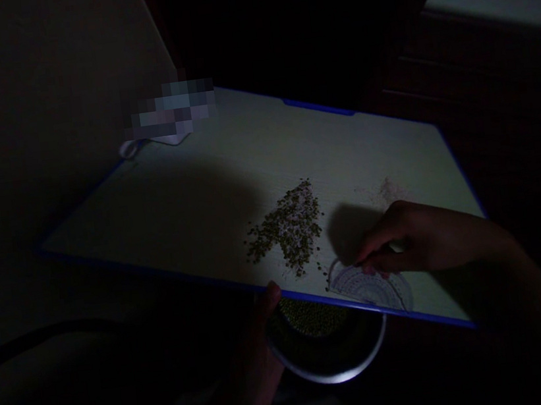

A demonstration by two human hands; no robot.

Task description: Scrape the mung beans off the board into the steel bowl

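at board's (367, 143) far corner, pixelated obj (173, 109), unreadable

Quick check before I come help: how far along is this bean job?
Done: beans already lie in the bowl that the left hand holds below the board's edge. In hand: the right hand is at a half-round protractor. Left: a pile of beans remains on the board.

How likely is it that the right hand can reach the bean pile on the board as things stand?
Likely yes: the right hand sits close to the bean pile, with only a strip of bare board between them.
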